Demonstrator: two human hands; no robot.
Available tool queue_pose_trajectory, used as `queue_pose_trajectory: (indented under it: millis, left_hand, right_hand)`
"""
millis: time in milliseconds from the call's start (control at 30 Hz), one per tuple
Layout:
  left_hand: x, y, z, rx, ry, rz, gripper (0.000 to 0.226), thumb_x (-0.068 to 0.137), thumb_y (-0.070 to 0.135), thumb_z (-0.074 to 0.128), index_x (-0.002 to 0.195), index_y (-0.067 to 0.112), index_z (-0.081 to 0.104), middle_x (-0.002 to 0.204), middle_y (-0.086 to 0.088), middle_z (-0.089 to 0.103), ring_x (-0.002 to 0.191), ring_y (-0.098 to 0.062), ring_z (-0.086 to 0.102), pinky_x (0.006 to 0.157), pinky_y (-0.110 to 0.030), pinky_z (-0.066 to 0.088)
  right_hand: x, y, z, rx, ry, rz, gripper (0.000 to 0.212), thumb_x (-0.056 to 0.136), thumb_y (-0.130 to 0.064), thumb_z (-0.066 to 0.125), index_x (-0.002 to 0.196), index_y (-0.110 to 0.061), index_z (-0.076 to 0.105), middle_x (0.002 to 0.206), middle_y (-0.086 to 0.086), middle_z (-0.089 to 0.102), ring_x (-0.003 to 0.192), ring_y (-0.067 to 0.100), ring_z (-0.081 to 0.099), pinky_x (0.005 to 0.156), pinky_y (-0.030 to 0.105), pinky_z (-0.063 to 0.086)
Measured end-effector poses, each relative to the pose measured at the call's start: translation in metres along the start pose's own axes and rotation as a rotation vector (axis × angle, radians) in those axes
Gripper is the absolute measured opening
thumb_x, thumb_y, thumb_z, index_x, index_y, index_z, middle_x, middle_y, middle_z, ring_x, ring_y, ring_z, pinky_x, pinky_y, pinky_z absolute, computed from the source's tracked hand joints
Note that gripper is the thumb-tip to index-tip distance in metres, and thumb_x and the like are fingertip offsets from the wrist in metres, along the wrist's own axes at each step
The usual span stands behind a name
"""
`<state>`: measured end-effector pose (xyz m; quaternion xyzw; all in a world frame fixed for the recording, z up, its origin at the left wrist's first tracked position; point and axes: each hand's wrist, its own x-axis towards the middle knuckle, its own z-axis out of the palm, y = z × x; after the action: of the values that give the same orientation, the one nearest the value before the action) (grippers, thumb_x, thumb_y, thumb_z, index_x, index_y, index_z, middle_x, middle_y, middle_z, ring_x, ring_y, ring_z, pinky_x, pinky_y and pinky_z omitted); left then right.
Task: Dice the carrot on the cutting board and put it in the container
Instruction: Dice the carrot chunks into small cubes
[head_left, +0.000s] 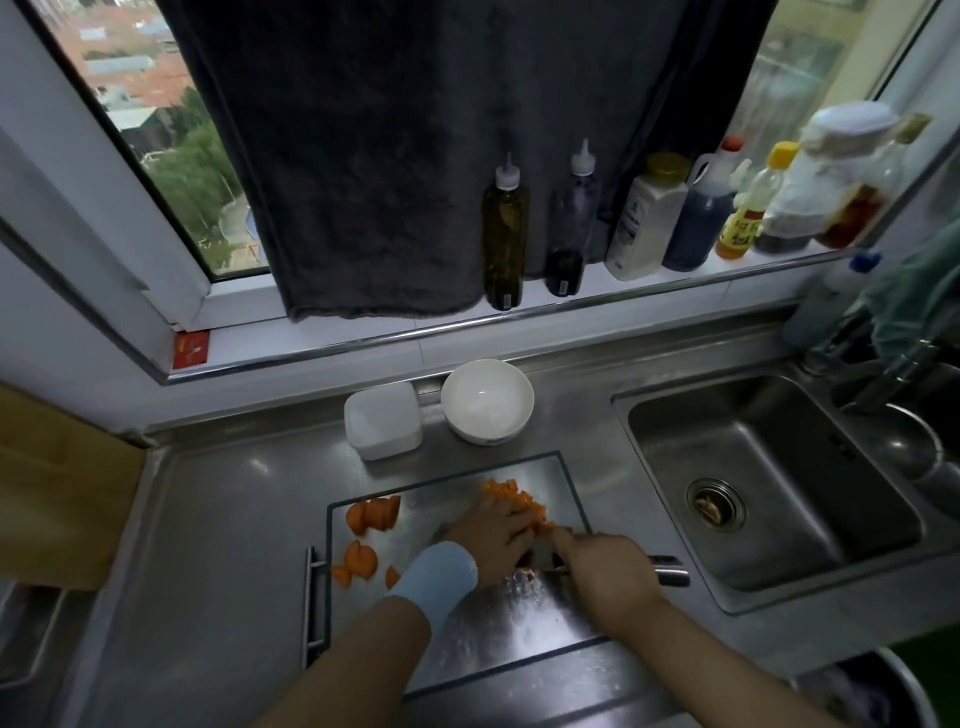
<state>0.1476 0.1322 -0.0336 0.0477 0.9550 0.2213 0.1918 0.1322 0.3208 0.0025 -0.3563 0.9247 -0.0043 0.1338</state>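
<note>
The orange carrot (514, 499) lies in pieces on the shiny steel cutting board (519, 634): small cubes make a heap near the board's far right corner, and thicker slices (374, 514) wait along its left edge. The left hand (493, 540) lies over the pieces beside the blade and holds them down; how much its fingers are curled, I cannot tell. The right hand (608, 571) grasps the steel knife (670, 569). The step in hand seems to be the dicing, about half done. Next, the left-edge slices must be brought under the blade, fingers kept back. The square translucent white plastic container (383, 420) stands on the surface beyond the board's far edge.
</note>
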Motion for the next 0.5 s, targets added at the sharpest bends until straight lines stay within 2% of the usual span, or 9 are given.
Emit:
queue_pose_trajectory:
  millis: [67, 133, 200, 233, 333, 400, 433, 500]
  left_hand:
    - [-0.006, 0.009, -0.004, -0.072, 0.125, 0.006, 0.042, 0.101, 0.028, 0.035, 0.143, 0.024, 0.04, 0.15, 0.001, 0.031, 0.141, -0.02, 0.019, 0.116, -0.03, 0.008]
    - [-0.016, 0.015, -0.009, -0.148, 0.205, 0.104, 0.039, 0.099, 0.023, 0.037, 0.134, 0.021, 0.052, 0.141, 0.0, 0.046, 0.132, -0.017, 0.034, 0.113, -0.028, 0.018]
    - [-0.023, 0.019, -0.011, -0.088, 0.157, 0.19, 0.036, 0.098, 0.022, 0.039, 0.131, 0.022, 0.055, 0.134, 0.003, 0.054, 0.122, -0.013, 0.043, 0.104, -0.02, 0.025]
    - [-0.022, 0.017, -0.01, -0.059, 0.114, 0.184, 0.037, 0.1, 0.026, 0.039, 0.134, 0.025, 0.052, 0.138, 0.006, 0.051, 0.125, -0.011, 0.041, 0.102, -0.016, 0.023]
    - [-0.013, 0.004, -0.009, -0.002, -0.027, 0.096, 0.048, 0.102, 0.039, 0.032, 0.148, 0.027, 0.029, 0.154, 0.006, 0.027, 0.141, -0.01, 0.021, 0.112, -0.021, 0.009]
    - [-0.009, -0.006, -0.009, -0.069, -0.015, 0.02, 0.05, 0.102, 0.038, 0.032, 0.15, 0.026, 0.024, 0.156, 0.007, 0.02, 0.143, -0.011, 0.015, 0.112, -0.02, 0.003]
    - [-0.01, -0.01, -0.011, -0.145, 0.061, -0.039, 0.047, 0.102, 0.035, 0.034, 0.148, 0.026, 0.028, 0.155, 0.008, 0.023, 0.142, -0.01, 0.018, 0.113, -0.02, 0.005]
    - [-0.017, -0.016, -0.015, -0.274, 0.28, -0.163, 0.038, 0.099, 0.035, 0.038, 0.136, 0.029, 0.048, 0.143, 0.008, 0.044, 0.132, -0.011, 0.038, 0.115, -0.027, 0.021]
  right_hand:
    - [0.002, -0.001, 0.0, -0.007, -0.009, -0.017, 0.031, 0.087, -0.019, 0.054, 0.117, -0.021, 0.056, 0.085, 0.002, 0.07, 0.071, 0.025, 0.067, 0.062, 0.034, 0.051]
    - [0.005, 0.0, -0.001, -0.007, 0.004, -0.033, 0.033, 0.087, -0.022, 0.055, 0.119, -0.021, 0.055, 0.086, 0.003, 0.07, 0.072, 0.026, 0.067, 0.062, 0.033, 0.049]
    - [0.006, 0.003, -0.002, -0.003, 0.014, -0.046, 0.035, 0.09, -0.024, 0.052, 0.125, -0.02, 0.051, 0.095, 0.005, 0.07, 0.079, 0.028, 0.067, 0.068, 0.034, 0.049]
    - [0.006, 0.004, -0.002, -0.001, 0.017, -0.048, 0.035, 0.092, -0.024, 0.051, 0.126, -0.02, 0.05, 0.096, 0.005, 0.069, 0.081, 0.028, 0.067, 0.069, 0.035, 0.049]
    - [0.006, 0.007, -0.004, -0.012, 0.008, -0.052, 0.029, 0.094, -0.021, 0.047, 0.123, -0.02, 0.047, 0.101, 0.003, 0.068, 0.084, 0.026, 0.066, 0.073, 0.036, 0.05]
    - [0.006, 0.01, -0.008, 0.005, 0.004, -0.049, 0.029, 0.095, -0.021, 0.045, 0.124, -0.021, 0.046, 0.103, 0.003, 0.068, 0.088, 0.026, 0.066, 0.075, 0.035, 0.049]
    - [0.006, 0.012, -0.01, 0.013, 0.006, -0.045, 0.029, 0.095, -0.021, 0.045, 0.124, -0.021, 0.046, 0.104, 0.003, 0.068, 0.089, 0.025, 0.065, 0.077, 0.035, 0.048]
    - [0.006, 0.015, -0.015, 0.025, 0.011, -0.037, 0.03, 0.095, -0.021, 0.045, 0.124, -0.021, 0.047, 0.105, 0.004, 0.068, 0.091, 0.025, 0.065, 0.078, 0.034, 0.049]
